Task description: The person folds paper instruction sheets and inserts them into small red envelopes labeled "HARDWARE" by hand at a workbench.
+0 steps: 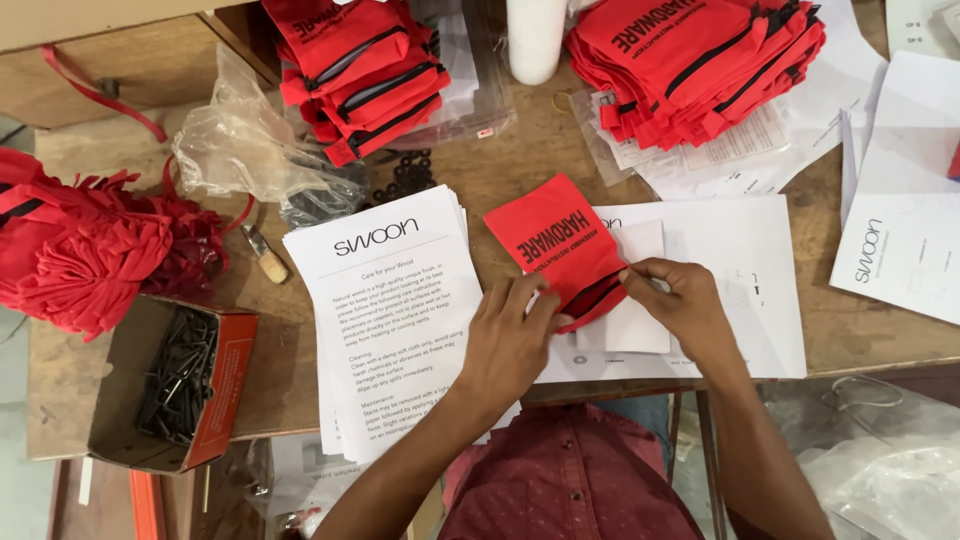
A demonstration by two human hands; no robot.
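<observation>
Both clamped on the red pouch (560,250) near the surface's (520,160) front edge — left hand (508,340) pressing its lower corner, right hand (685,300) pinching the zipper end — atop white sheets (740,260).

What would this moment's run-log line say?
left hand: holds red zip pouch | right hand: at its zipper end | under: white sheets

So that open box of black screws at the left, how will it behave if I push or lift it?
The box is thin card with its flaps open, so it probably flexes if grabbed by one wall. It holds a loose heap of screws, so it is likely heavy for its size. Tilted, the screws would probably slide and spill; pushed low along the table, it should slide without tipping.
</observation>
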